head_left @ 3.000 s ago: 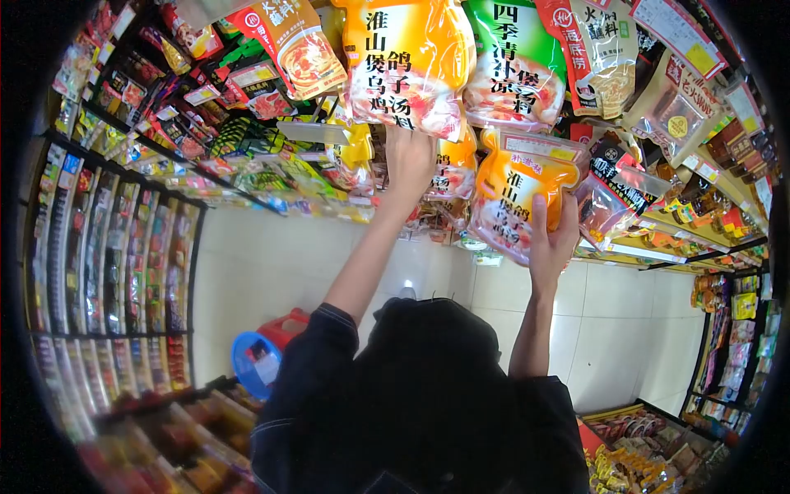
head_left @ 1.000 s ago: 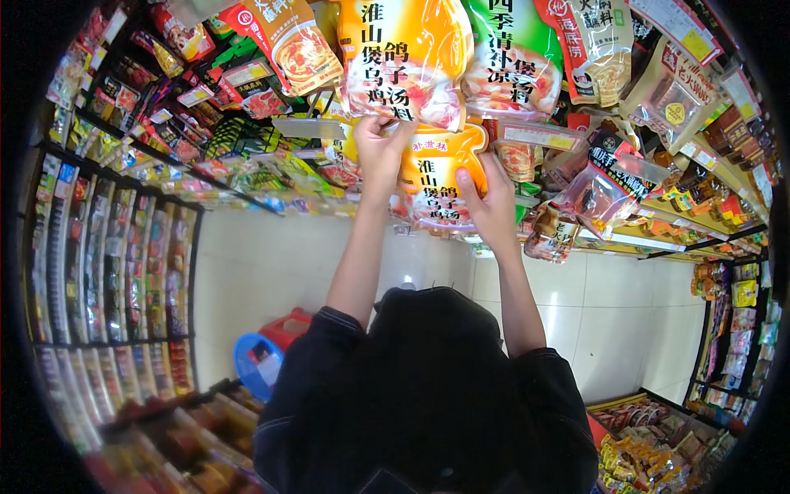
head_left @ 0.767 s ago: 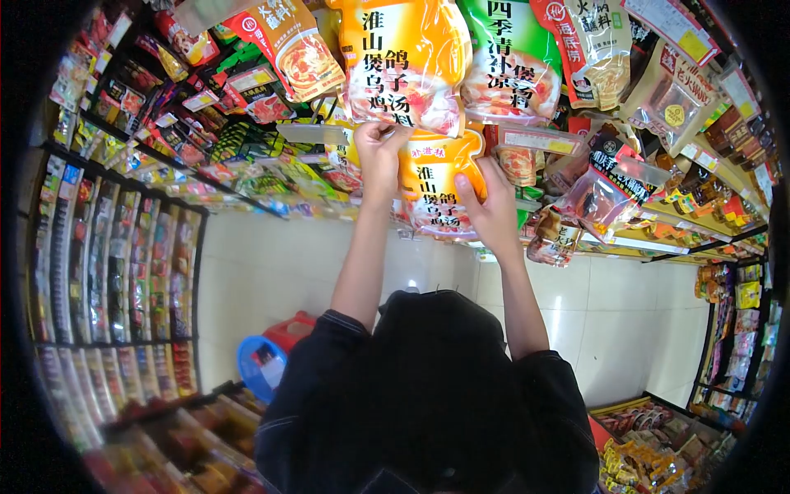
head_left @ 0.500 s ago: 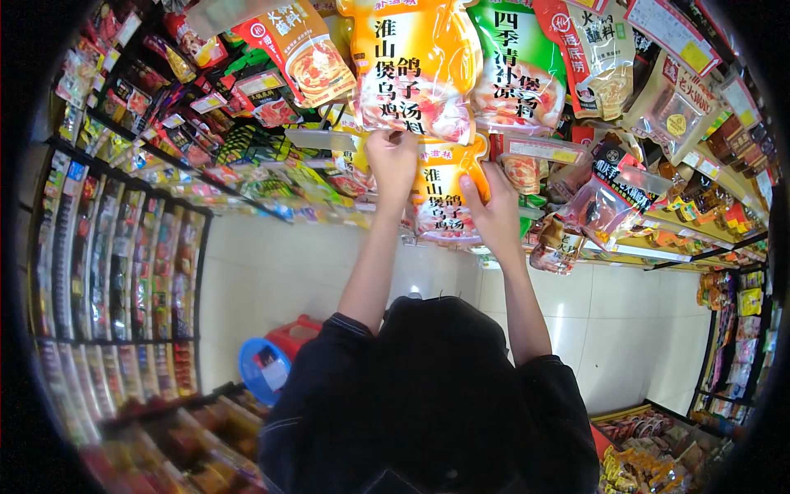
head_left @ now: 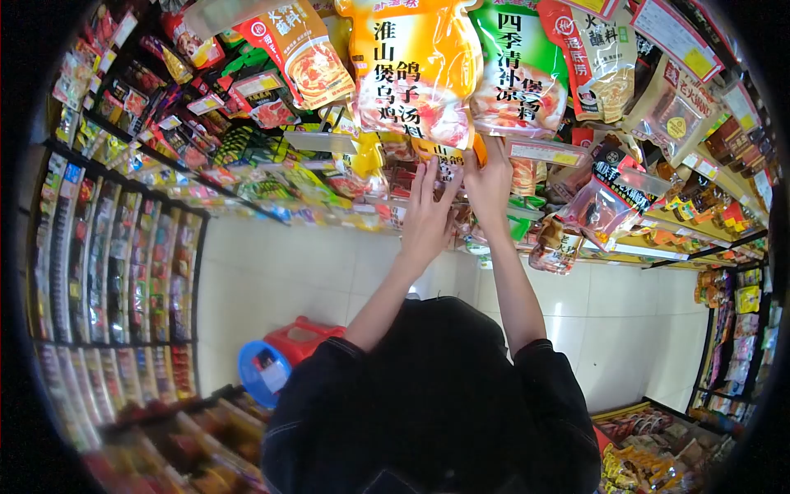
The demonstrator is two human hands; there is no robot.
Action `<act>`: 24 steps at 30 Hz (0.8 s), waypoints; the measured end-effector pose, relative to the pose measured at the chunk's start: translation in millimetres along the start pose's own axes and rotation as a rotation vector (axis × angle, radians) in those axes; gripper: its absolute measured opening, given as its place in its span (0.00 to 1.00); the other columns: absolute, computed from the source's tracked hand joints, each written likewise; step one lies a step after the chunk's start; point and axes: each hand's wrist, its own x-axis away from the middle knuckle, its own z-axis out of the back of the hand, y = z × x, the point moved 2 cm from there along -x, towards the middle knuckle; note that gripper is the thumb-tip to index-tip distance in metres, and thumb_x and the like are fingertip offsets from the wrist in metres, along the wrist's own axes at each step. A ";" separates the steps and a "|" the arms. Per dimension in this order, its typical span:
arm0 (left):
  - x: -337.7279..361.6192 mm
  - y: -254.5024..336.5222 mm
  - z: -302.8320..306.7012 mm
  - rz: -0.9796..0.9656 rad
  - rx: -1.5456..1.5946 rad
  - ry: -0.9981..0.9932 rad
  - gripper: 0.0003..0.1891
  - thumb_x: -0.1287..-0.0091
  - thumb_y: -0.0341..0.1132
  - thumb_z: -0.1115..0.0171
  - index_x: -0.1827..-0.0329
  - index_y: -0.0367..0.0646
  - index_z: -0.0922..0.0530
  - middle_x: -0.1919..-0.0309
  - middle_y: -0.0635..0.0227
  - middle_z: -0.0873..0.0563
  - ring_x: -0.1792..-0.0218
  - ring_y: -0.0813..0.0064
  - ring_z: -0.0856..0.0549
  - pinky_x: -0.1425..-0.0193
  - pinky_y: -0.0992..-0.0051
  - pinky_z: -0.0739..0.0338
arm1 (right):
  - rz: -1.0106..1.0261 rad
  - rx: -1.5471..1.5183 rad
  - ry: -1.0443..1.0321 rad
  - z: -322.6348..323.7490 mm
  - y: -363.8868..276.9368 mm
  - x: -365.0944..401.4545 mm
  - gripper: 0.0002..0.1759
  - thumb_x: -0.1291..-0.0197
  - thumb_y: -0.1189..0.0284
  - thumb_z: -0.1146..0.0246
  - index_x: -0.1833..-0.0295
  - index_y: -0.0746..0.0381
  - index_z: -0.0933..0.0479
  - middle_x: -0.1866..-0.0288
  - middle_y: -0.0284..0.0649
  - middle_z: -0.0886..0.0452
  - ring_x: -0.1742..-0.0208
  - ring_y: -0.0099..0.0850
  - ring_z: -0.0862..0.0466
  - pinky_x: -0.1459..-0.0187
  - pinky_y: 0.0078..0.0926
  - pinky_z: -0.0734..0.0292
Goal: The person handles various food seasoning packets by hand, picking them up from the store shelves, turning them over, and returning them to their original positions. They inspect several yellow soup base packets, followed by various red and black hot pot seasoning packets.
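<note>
A small orange packet of soup ingredients (head_left: pixel 441 151) sits mostly tucked under a large hanging orange soup packet (head_left: pixel 415 70). Only a strip of its printed front shows. My left hand (head_left: pixel 428 216) lies against its lower front with the fingers stretched out and apart. At its right edge, my right hand (head_left: pixel 489 188) grips it, thumb toward the front and the other fingers partly hidden. A green-and-white soup packet (head_left: pixel 520 74) hangs just above my right hand.
Sauce packets (head_left: pixel 311 58) and price tags (head_left: pixel 546 153) crowd the shelf on both sides. Behind me on the tiled floor (head_left: pixel 271 259) stand a red basket (head_left: pixel 306 336) and a blue bucket (head_left: pixel 263 375). Another shelf rack (head_left: pixel 115 255) runs along the left.
The small orange packet has moved up and in beneath the large one. My left hand has left the large packet's lower edge and come down, fingers opened, onto the small packet.
</note>
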 end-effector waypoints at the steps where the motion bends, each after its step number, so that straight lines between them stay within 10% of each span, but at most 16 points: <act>1: -0.4 -3.7 -3.5 -0.006 -0.026 0.005 0.40 0.40 0.26 0.31 0.21 0.53 0.33 0.20 0.46 0.43 0.23 0.38 0.39 0.23 0.47 0.37 | -0.001 -0.005 -0.012 -0.5 1.4 1.0 0.21 0.31 0.63 0.36 0.39 0.65 0.23 0.53 0.59 0.16 0.50 0.58 0.17 0.50 0.53 0.24; 9: 0.7 -0.3 -11.7 0.045 -0.024 0.103 0.40 0.38 0.31 0.33 0.20 0.63 0.34 0.20 0.52 0.40 0.28 0.43 0.32 0.28 0.49 0.33 | 0.322 0.125 -0.001 48.2 -53.3 68.6 0.23 0.33 0.75 0.36 0.34 0.66 0.24 0.38 0.52 0.21 0.39 0.49 0.20 0.39 0.42 0.24; 14: 21.9 12.9 4.1 0.060 0.119 0.175 0.36 0.37 0.28 0.36 0.22 0.51 0.31 0.27 0.46 0.33 0.32 0.43 0.29 0.29 0.50 0.34 | 0.515 0.059 0.093 103.4 -112.8 37.2 0.24 0.32 0.76 0.37 0.31 0.67 0.26 0.42 0.47 0.18 0.42 0.40 0.18 0.40 0.36 0.24; 24: 110.4 29.1 -6.4 0.031 0.439 -0.172 0.28 0.35 0.27 0.37 0.29 0.47 0.27 0.34 0.48 0.31 0.34 0.45 0.29 0.32 0.55 0.28 | 0.084 -0.384 -0.023 53.4 -169.7 -27.2 0.33 0.32 0.67 0.31 0.27 0.67 0.33 0.50 0.51 0.16 0.56 0.35 0.12 0.57 0.29 0.17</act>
